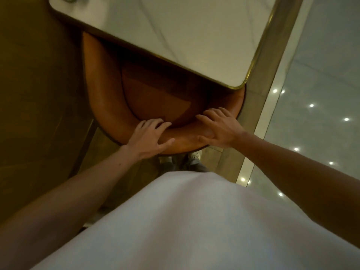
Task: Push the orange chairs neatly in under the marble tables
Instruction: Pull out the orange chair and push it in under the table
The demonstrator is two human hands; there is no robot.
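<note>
Both my hands, left (151, 138) and right (219, 129), fingers spread flat on the chair (109, 106) back; table (175, 32) sits straight ahead, so push forward.

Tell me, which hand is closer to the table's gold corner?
The right hand. It rests on the chair back just below the table corner, by the shiny floor. The left hand sits farther along the backrest, away from that corner.
</note>
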